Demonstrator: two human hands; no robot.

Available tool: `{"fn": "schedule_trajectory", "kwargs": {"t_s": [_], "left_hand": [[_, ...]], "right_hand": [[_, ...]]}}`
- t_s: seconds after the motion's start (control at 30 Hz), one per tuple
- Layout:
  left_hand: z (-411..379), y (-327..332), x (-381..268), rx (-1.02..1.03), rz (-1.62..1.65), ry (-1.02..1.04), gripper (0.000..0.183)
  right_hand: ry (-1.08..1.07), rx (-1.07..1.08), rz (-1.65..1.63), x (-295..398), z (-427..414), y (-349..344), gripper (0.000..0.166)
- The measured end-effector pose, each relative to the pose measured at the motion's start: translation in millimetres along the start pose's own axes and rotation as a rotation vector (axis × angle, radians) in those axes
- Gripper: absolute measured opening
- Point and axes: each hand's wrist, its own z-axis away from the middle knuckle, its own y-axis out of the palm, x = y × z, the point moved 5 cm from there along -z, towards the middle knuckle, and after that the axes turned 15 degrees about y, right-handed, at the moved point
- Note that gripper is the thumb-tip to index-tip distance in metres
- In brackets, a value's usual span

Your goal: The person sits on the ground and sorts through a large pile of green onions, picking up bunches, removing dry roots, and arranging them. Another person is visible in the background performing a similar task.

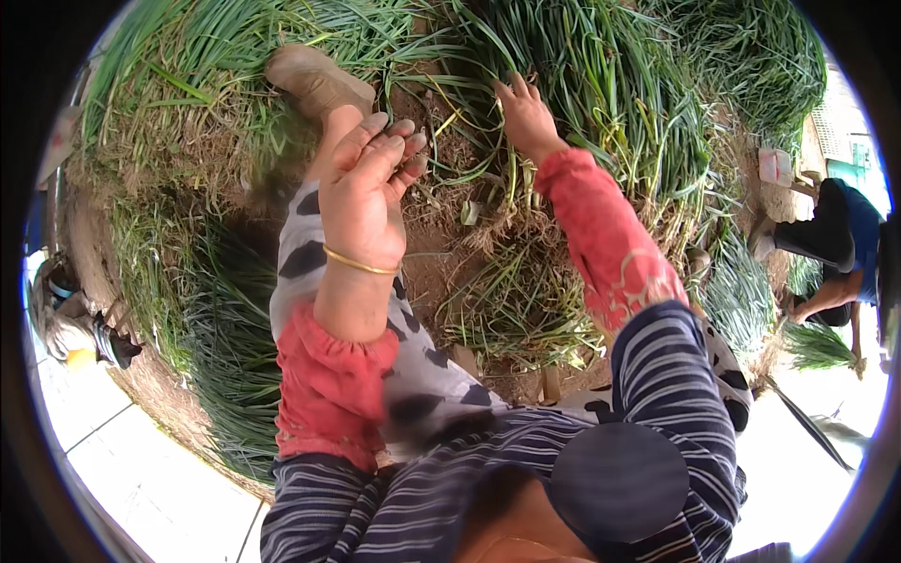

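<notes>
My left hand (369, 190), with a gold bangle (360, 262) at the wrist, is raised above my left leg. Its palm is turned up and the fingers are loosely bent; I see nothing in it. Farther right, my right hand (529, 125) reaches to the edge of a large heap of long-leaved green plants (619, 91), like chives or spring onions. Its fingers are spread against the leaves, and pale stems with roots (517, 190) hang just below it. Between my legs lies a low pile of loose leaves and trimmings (521, 310) on bare soil.
More plant heaps lie at upper left (232, 91), lower left (232, 338) and upper right (746, 63). My brown-covered foot (317, 81) rests against the upper left heap. At far right, another person (845, 246) bends over a green bunch (816, 345).
</notes>
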Motion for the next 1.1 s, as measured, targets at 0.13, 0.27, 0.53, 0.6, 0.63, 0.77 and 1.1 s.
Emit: {"fn": "schedule_trajectory", "kwargs": {"t_s": [0.13,0.27,0.53,0.6,0.63,0.77,1.1], "left_hand": [[-15,2,16,-0.004,-0.065,-0.034,0.027],[5,-6,56,0.064,-0.158,-0.290,0.019],[86,-14,159,0.224,-0.155,-0.786,0.027],[83,-21,171,0.174,-0.199,-0.782,0.027],[83,-26,178,0.124,-0.103,-0.788,0.025],[82,-42,190,0.144,-0.206,-0.660,0.019],[102,-25,163,0.399,-0.307,-0.615,0.013]], "right_hand": [[-0.024,0.258,0.272,-25,-58,46,0.029],[0.104,0.231,-0.080,-44,-35,-1,0.020],[0.798,0.407,-1.018,-62,154,-86,0.022],[0.918,0.404,-1.355,-52,199,-76,0.021],[0.953,0.390,-1.411,-47,218,-71,0.018],[0.930,0.455,-1.551,-26,281,-44,0.018],[0.651,1.114,-2.437,15,258,21,0.040]]}}
